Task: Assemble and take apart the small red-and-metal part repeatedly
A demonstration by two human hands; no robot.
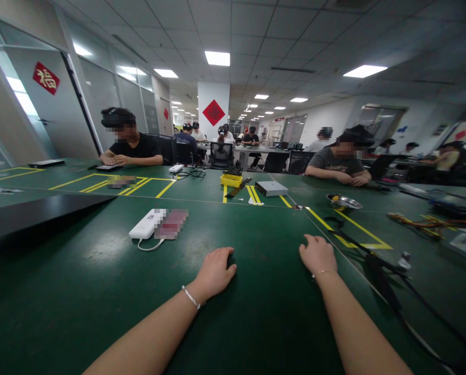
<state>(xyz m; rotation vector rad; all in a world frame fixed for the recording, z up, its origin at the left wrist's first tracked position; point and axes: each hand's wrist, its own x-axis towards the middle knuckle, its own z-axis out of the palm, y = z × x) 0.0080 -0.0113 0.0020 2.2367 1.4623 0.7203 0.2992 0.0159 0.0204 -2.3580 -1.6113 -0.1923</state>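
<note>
My left hand (216,271) rests on the green table (100,291), fingers curled under loosely, nothing visible in it. My right hand (316,254) also lies on the green surface a little to the right, fingers bent down, holding nothing I can see. A thin bracelet sits on each wrist. Nearest to my left hand, up and to the left, lies a white power bank (147,225) with a short white cable, next to a blurred-out patch.
Black cables (385,281) and a clip run along the right side. Further back stand a yellow parts box (231,179), a grey flat box (271,188) and a metal dish (342,201). A dark flat panel (37,211) lies at left. Several people sit at tables beyond.
</note>
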